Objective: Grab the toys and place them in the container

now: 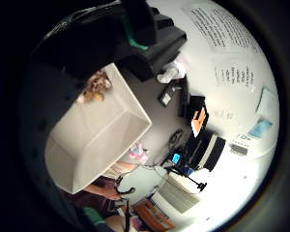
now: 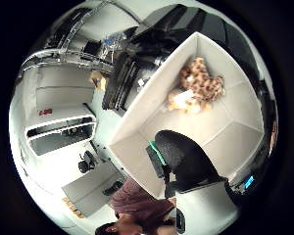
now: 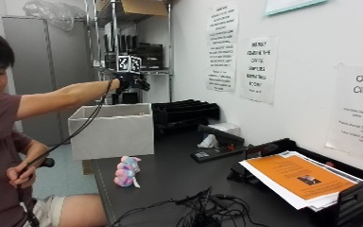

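A white wall carries printed notices. Below runs a dark counter with black paper trays and tangled cables. A metal shelving rack and grey cabinet stand behind.

White open-topped container is standing upright at the surface's far end; spotted tan plush toy is lying inside on its floor; pastel pink-blue plush toy is sitting on the surface just in front of it.

We see the container on the desk, one toy inside it, another toy on the desk before it.
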{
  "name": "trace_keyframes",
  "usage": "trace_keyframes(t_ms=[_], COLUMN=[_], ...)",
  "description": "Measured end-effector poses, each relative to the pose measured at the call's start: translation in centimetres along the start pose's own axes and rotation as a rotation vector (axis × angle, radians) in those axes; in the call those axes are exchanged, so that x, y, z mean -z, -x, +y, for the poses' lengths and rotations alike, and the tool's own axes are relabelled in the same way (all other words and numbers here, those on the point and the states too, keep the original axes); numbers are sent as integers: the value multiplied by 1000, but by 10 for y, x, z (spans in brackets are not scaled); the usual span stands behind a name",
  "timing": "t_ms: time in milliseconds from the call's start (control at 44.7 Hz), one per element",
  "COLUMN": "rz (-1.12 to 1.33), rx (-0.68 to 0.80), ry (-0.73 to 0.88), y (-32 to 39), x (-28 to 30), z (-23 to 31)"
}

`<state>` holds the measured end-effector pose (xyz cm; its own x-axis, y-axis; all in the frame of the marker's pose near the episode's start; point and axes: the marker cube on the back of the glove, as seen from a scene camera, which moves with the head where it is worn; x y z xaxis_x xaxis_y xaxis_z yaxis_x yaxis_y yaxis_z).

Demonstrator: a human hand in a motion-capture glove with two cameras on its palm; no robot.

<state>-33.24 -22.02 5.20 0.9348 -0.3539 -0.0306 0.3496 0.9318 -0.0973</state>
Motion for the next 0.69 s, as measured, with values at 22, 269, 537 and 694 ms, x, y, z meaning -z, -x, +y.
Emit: trace_keyframes(t_ms=[22,269,537,694], rz=[11,139,176,139], rx=[-10,-159,-355,-368], ry=[5,16,38,88], y=[-5,-82,-196,-221], x=[2,42,36,-22], z=[4,58,169,214])
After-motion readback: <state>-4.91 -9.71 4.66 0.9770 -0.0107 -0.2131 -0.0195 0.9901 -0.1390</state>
